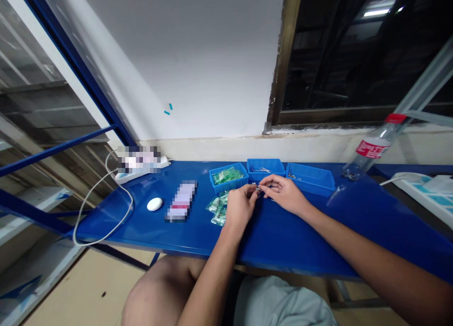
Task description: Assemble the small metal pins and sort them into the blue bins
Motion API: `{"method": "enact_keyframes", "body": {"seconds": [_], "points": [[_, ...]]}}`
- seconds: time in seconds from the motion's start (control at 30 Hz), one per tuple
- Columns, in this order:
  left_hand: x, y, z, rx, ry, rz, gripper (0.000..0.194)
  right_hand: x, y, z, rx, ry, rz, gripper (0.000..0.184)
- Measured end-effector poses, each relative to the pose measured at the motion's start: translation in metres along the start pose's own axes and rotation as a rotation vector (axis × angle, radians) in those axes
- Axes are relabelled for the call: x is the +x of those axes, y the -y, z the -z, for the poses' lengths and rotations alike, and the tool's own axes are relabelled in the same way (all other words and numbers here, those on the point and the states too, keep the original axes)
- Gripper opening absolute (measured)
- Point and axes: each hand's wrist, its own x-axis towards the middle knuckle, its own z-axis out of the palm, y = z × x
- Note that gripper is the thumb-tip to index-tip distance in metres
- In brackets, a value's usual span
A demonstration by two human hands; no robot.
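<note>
Bare knee point(159, 293) below blue counter point(300, 236); your left hand point(240, 205) and right hand point(283, 194) narrow, pinching small metal part point(256, 190) near blue bin point(265, 168).

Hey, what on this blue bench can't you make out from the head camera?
Head view:
- Small metal part: mostly hidden by the left hand and right hand; too small to identify.
- Metal bits in the middle bin: too small to identify.
- Pixelated object: blurred out.
- Pixelated patch: blurred out.
- Power strip: cut off by the right edge.
</note>
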Motion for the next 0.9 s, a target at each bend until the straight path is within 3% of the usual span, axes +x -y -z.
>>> {"method": "enact_keyframes", "body": {"seconds": [0.2, 0.33, 0.53, 0.67, 0.77, 0.9], "points": [[0.0, 0.002, -0.001, -0.026, -0.03, 0.016, 0.017, 0.001, -0.006, 0.0, -0.01, 0.01, -0.048, 0.041], [0.001, 0.0, -0.001, -0.079, -0.009, 0.007, 0.03, 0.0, -0.007, 0.001, -0.118, 0.048, 0.059, 0.029], [-0.001, -0.01, 0.002, -0.007, -0.028, 0.007, 0.017, 0.0, -0.005, 0.004, -0.333, 0.033, 0.191, 0.016], [-0.001, -0.011, 0.003, 0.004, 0.024, -0.016, 0.019, 0.0, -0.003, 0.005, -0.296, 0.014, 0.197, 0.014], [-0.001, -0.009, 0.002, 0.004, -0.007, 0.004, 0.016, -0.001, -0.001, 0.005, -0.266, 0.047, 0.215, 0.011], [-0.001, -0.005, 0.001, -0.009, -0.023, 0.02, 0.015, -0.002, -0.004, 0.003, -0.144, 0.022, 0.108, 0.02]]}}
